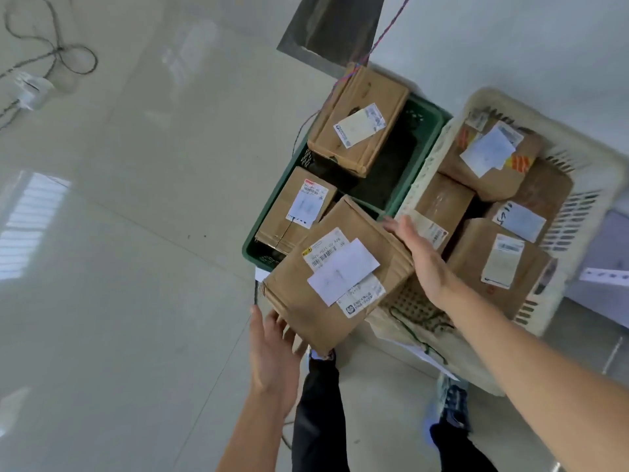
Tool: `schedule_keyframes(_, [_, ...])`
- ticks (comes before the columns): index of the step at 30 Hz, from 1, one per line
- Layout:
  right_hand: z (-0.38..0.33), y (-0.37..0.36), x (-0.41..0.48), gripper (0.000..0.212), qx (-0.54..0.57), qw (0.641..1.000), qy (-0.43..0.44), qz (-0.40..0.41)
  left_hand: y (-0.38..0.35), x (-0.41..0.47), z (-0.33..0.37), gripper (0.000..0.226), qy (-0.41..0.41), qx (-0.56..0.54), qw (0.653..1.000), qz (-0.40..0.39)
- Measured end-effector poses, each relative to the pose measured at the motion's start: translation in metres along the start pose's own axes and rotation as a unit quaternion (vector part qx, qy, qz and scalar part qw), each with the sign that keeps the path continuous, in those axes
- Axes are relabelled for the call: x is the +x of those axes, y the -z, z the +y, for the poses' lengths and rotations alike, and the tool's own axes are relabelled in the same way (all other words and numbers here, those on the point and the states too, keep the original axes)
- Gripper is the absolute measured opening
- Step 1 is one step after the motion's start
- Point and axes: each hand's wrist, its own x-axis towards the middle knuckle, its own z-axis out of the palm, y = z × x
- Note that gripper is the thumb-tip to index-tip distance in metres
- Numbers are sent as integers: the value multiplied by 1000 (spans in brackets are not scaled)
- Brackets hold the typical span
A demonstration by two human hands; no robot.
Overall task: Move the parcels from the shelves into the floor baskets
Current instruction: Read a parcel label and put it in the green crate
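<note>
Green basket (434,112): open room at 3 o'clock; far parcel (357,120) blocks 11, near parcel (299,206) blocks 7. White basket (578,144) packed.

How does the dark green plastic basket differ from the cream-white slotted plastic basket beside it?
The dark green plastic basket is dark; the cream-white slotted plastic basket is pale. The green basket holds two brown cardboard parcels with bare bottom showing between them; the white basket is crammed with parcels. Both are rectangular, open-topped and sit side by side.
</note>
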Motion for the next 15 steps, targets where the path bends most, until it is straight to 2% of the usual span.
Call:
schedule_keyframes(2, [-5, -4, 37, 118, -37, 999, -10, -4, 0, 30, 1, 76, 14, -23, 1000, 6])
schedule_keyframes(10, [5, -5, 139, 103, -199, 976, -87, 18, -24, 119, -6, 75, 84, -33, 995, 31])
schedule_keyframes(15, [15, 4, 174, 98, -260, 955, -136, 48, -38, 153, -11, 90, 151, 14, 988, 0])
